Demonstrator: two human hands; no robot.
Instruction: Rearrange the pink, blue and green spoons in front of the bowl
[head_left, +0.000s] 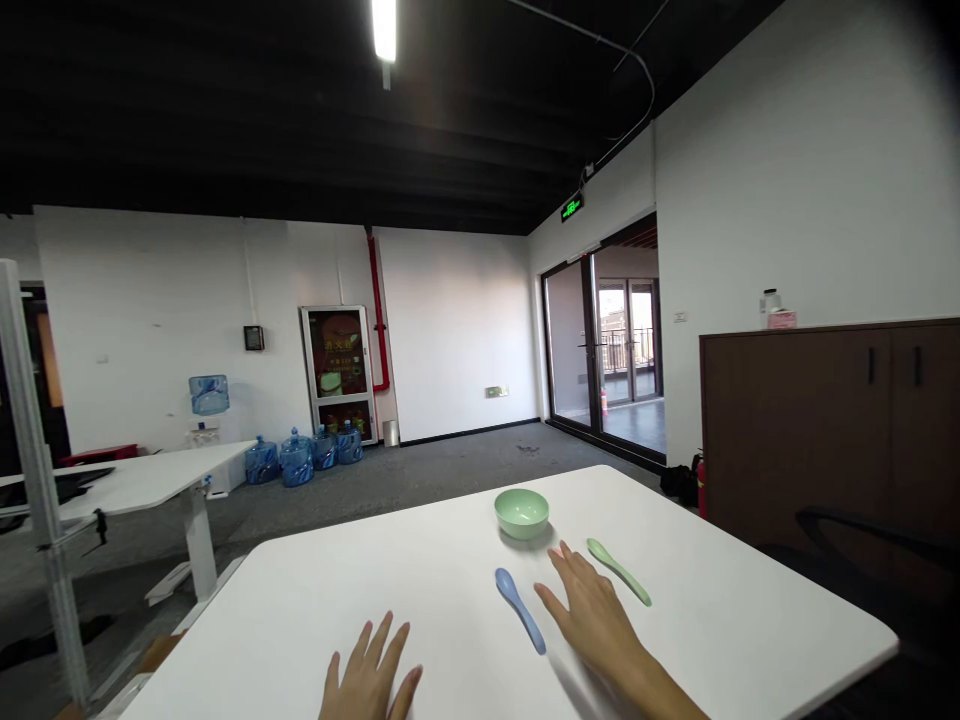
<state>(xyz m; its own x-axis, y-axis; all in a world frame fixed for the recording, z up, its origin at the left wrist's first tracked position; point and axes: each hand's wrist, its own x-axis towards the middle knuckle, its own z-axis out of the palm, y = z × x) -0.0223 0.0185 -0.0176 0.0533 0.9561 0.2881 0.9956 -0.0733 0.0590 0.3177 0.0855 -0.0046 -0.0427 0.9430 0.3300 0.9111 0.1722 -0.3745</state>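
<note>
A light green bowl (pixel 521 516) stands upright toward the back of the white table (pixel 442 620). In front of it lies a blue spoon (pixel 519 610), and to the right a green spoon (pixel 619 572). My right hand (pixel 589 605) is between the two spoons, fingers stretched toward the bowl, holding nothing. Its thumb points toward the blue spoon without gripping it. At the front left, my left hand (pixel 369 672) is spread over the table with nothing in it; its wrist is cut off by the lower edge of the view.
A brown cabinet (pixel 795 420) stands beyond the table on the right, near a black chair (pixel 847 540). Another white table (pixel 142 480) is at the left behind a metal post (pixel 41 500). Several blue water jugs (pixel 297 460) stand on the floor by the far wall.
</note>
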